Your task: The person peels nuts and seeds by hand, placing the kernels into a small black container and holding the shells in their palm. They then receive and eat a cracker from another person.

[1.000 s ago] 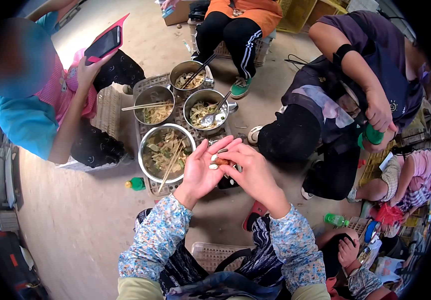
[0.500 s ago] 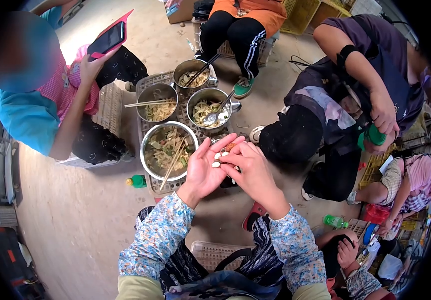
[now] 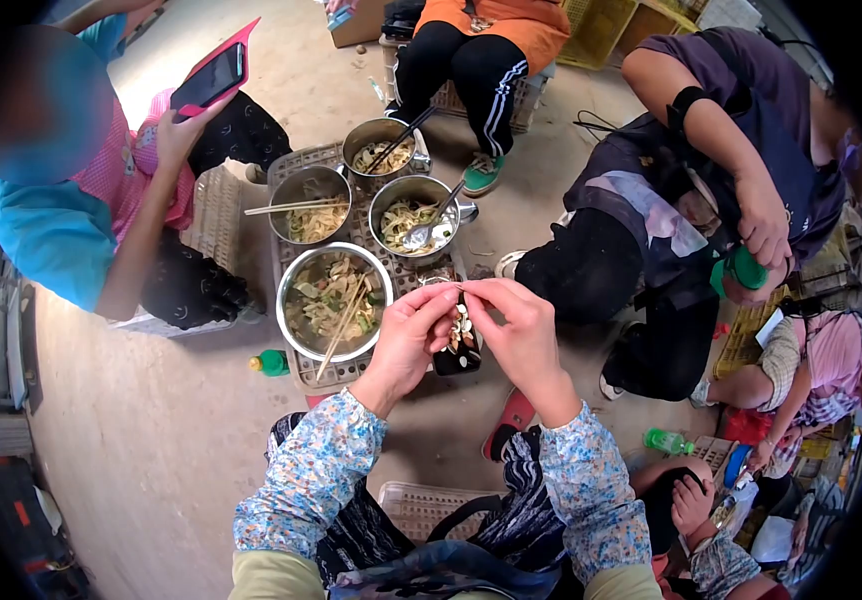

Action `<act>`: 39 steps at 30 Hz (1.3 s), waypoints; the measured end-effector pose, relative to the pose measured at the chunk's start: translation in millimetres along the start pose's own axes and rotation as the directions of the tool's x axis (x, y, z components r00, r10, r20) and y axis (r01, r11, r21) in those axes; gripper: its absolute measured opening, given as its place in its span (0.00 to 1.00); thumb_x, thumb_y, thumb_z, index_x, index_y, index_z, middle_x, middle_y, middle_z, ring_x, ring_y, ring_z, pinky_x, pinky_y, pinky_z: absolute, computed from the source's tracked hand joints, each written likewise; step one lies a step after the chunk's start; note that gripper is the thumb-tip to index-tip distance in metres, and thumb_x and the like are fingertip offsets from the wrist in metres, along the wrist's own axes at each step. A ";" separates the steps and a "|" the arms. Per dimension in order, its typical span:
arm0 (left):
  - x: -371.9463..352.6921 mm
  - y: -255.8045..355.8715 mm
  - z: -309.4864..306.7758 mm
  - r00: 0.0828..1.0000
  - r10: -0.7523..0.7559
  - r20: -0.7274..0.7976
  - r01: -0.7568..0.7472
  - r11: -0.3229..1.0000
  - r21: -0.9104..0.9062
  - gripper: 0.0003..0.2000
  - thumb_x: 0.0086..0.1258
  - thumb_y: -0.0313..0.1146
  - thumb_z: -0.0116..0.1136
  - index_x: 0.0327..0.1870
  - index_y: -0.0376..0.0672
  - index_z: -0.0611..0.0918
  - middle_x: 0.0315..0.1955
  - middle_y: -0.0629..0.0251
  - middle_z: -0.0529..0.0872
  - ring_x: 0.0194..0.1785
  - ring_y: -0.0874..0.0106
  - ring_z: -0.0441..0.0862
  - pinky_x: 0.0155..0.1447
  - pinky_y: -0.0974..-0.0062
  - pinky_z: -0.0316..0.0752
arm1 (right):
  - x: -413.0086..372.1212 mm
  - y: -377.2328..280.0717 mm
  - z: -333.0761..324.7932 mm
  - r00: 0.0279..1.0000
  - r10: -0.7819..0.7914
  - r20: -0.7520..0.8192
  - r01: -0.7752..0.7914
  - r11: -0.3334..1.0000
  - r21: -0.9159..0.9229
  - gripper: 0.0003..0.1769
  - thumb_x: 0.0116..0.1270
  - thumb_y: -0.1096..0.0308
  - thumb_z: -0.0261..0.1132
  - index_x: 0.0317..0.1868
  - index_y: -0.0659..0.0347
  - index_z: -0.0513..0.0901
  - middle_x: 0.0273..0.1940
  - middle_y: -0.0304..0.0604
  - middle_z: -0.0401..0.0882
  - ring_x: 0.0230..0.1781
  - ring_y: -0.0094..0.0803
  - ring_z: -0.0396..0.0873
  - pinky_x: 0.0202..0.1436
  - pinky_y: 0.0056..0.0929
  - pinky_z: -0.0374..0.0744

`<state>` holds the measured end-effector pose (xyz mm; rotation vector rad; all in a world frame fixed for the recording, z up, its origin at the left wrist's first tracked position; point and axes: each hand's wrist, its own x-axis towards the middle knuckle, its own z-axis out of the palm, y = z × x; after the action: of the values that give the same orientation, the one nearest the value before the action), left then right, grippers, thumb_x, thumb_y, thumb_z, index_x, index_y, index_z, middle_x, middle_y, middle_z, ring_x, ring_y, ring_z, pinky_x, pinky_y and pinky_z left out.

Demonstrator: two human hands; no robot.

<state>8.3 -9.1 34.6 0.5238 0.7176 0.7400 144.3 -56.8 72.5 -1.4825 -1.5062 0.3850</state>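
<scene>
My left hand (image 3: 408,345) is closed, its fingers curled and the thumb and forefinger pinched. My right hand (image 3: 519,335) pinches at the same spot, so the fingertips of both hands meet over something too small to name. Whether the small white pieces are inside my curled left fingers is hidden. Just below the fingertips, a dark tray (image 3: 458,364) holds several pale, seed-like pieces (image 3: 461,332). Left of my left hand stands a metal bowl (image 3: 286,325) of food, with wooden chopsticks (image 3: 344,325) lying across it.
An upturned plastic crate (image 3: 284,248) carries three metal mugs of noodles, one mug (image 3: 376,225) with a spoon. A green-capped bottle (image 3: 271,363) stands at its left. People sit around: one holds a phone (image 3: 211,80), another a green bottle (image 3: 744,270). Another bottle (image 3: 669,441) lies at right.
My left palm, open with small white pieces on it, has curled closed. My right hand has moved from over that palm to meet the left fingertips, and the dark tray shows more.
</scene>
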 end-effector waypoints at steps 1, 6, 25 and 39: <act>-0.3 -0.3 -0.7 1.000 -0.001 0.001 0.001 1.000 0.000 0.09 0.67 0.30 0.58 0.45 0.37 0.81 0.27 0.73 0.78 0.22 0.87 0.66 0.21 0.88 0.58 | 0.2 1.1 -0.2 1.000 -0.029 -0.007 0.028 0.998 -0.048 0.08 0.55 0.78 0.65 0.38 0.65 0.82 0.33 0.46 0.81 0.32 0.37 0.81 0.34 0.27 0.79; -2.9 3.6 0.7 0.999 0.042 -0.021 -0.041 0.997 0.068 0.09 0.66 0.30 0.60 0.44 0.37 0.81 0.27 0.72 0.79 0.20 0.89 0.64 0.21 0.89 0.54 | -2.0 5.9 3.0 0.990 -0.140 0.029 0.143 0.978 -0.149 0.09 0.55 0.78 0.65 0.38 0.63 0.81 0.34 0.45 0.79 0.33 0.41 0.80 0.35 0.33 0.78; -9.1 10.1 3.5 0.980 0.197 0.022 -0.194 0.929 0.316 0.05 0.66 0.27 0.57 0.38 0.36 0.80 0.25 0.76 0.78 0.24 0.90 0.68 0.26 0.91 0.61 | -3.8 6.4 3.9 0.988 -0.149 0.044 0.151 0.988 -0.028 0.12 0.53 0.80 0.65 0.39 0.63 0.81 0.35 0.44 0.79 0.33 0.40 0.80 0.35 0.33 0.79; 0.0 3.1 0.7 0.955 0.294 0.038 -0.282 0.864 0.417 0.01 0.65 0.25 0.53 0.33 0.38 0.77 0.18 0.77 0.73 0.19 0.90 0.64 0.22 0.89 0.57 | -10.1 9.3 10.2 0.997 0.075 0.028 -0.079 0.986 0.146 0.09 0.56 0.77 0.67 0.39 0.64 0.84 0.33 0.41 0.82 0.26 0.28 0.79 0.27 0.24 0.75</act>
<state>7.6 -7.3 37.1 1.0339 0.8393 0.8769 140.1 -60.0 56.2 -1.4266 -1.4098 0.5490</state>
